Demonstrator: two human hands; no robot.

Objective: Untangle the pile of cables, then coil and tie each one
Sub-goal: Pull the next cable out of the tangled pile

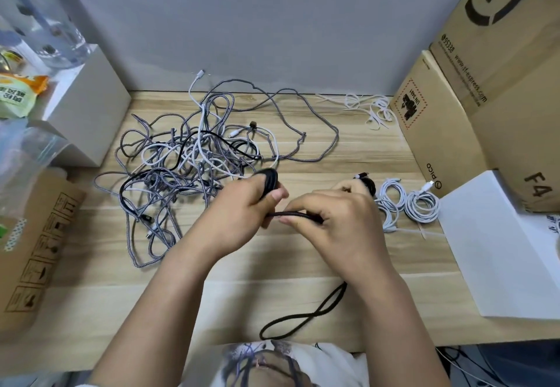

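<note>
While my left hand (pixel 242 205) grips the black coil (pixel 269 181), my right hand (pixel 330 220) pinches its loose black cable (pixel 295 214), whose tail loops toward the desk (pixel 303 250) edge. The tangled pile (pixel 194 156) lies behind left; white coils (pixel 406 205) sit right.

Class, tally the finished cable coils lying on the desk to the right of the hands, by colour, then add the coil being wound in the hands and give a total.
White coils: 2
Black coil on the desk: 1, partly hidden behind the right hand
Black cable being coiled in the left hand: 1
Total: 4
</note>
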